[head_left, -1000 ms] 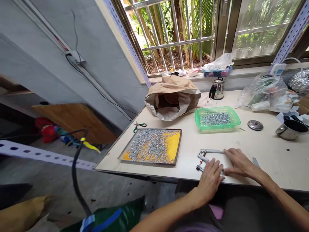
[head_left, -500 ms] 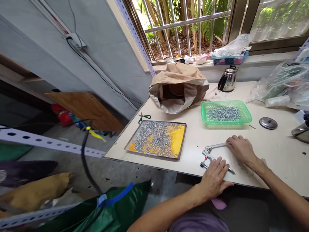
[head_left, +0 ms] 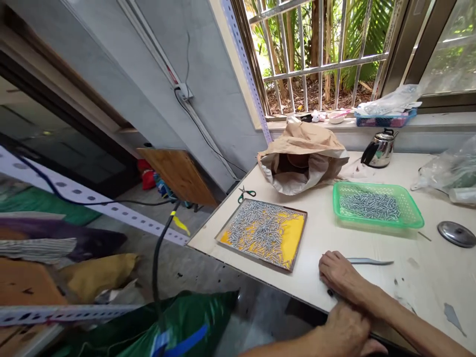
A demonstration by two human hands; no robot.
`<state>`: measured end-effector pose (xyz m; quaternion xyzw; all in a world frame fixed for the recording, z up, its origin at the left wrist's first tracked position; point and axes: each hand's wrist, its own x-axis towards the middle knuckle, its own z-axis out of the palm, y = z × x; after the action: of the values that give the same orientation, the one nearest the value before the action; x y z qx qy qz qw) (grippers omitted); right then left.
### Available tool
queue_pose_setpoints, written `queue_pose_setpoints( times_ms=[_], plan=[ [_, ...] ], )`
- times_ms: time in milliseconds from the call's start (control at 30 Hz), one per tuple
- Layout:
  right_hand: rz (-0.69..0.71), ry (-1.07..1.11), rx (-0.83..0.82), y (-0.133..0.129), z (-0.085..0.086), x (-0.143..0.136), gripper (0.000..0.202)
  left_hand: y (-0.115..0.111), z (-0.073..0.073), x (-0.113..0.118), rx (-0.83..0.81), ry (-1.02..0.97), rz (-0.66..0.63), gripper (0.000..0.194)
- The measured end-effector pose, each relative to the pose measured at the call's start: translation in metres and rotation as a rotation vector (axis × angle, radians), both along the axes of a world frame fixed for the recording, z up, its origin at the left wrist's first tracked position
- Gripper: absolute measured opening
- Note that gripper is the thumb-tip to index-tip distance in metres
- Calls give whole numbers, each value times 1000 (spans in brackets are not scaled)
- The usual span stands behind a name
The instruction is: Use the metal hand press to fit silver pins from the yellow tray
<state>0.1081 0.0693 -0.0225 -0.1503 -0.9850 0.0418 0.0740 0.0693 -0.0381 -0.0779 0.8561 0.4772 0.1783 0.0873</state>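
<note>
My right hand point(head_left: 341, 273) is closed over the head of a metal pliers-like tool on the table, near its front edge. One grey handle point(head_left: 372, 261) of the tool points right from behind that hand, and a black knob point(head_left: 330, 293) peeks out below the fingers. The rest of the tool is covered. Just under my right forearm, my left hand point(head_left: 347, 325) is bent into a curl at the table edge; its fingertips and anything in them are hidden. Left of the hands lies a shallow tray point(head_left: 256, 259) with small silvery metal pieces point(head_left: 256, 223) over a yellow base.
A green plastic basket point(head_left: 379, 223) holds more silvery pieces. Behind stand an open paper sack point(head_left: 305, 144) and a metal kettle point(head_left: 381, 148). Scissors point(head_left: 246, 193) lie by the tray, and a round metal lid point(head_left: 456, 233) at right. A black cable point(head_left: 158, 258) hangs left of the table.
The view has swung left. My right hand has moved from the handle's far end to the tool's head. My left hand has slid back toward the table edge, beneath the right forearm.
</note>
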Motion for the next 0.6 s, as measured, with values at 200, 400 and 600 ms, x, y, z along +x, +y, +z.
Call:
queue_pose_setpoints(
  times_ms=[200, 400, 600],
  plan=[
    [83, 51, 106, 3, -14, -15, 17, 0, -3, 4, 45, -74, -92, 46],
    [-164, 379, 100, 58, 49, 13, 29, 30, 51, -103, 152, -171, 197, 37],
    [-592, 371, 228, 95, 102, 56, 33, 116, 71, -195, -21, 181, 640, 22]
  ],
)
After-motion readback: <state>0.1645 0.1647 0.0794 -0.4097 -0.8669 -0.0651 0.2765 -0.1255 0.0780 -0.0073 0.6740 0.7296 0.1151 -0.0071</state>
